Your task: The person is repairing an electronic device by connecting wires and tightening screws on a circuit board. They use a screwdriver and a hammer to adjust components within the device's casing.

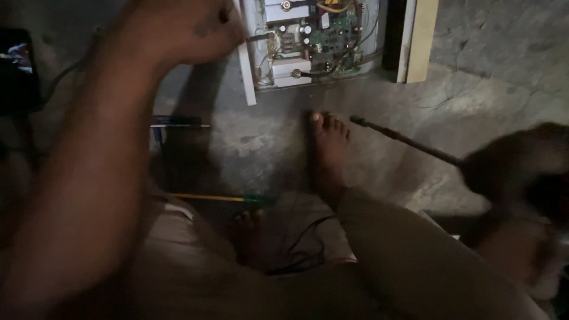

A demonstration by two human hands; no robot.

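My left hand [189, 29] is at the top of the view, fingers curled against the left edge of an opened white electronics box [246, 71] with a green circuit board [335, 29] and wires inside. Whether it grips the box edge is unclear. My right hand [521, 172], blurred at the right edge, is closed on the handle of a long dark tool whose thin shaft [403, 139] points up-left over the concrete floor. My bare foot [328, 154] rests on the floor between the box and my bent legs.
A yellow-shafted screwdriver with a green handle [225, 199] lies on the floor by my left leg. A dark flat object [178, 124] sits left of centre. A black cable [302, 249] loops between my legs. A pale board [422, 35] leans at the top right.
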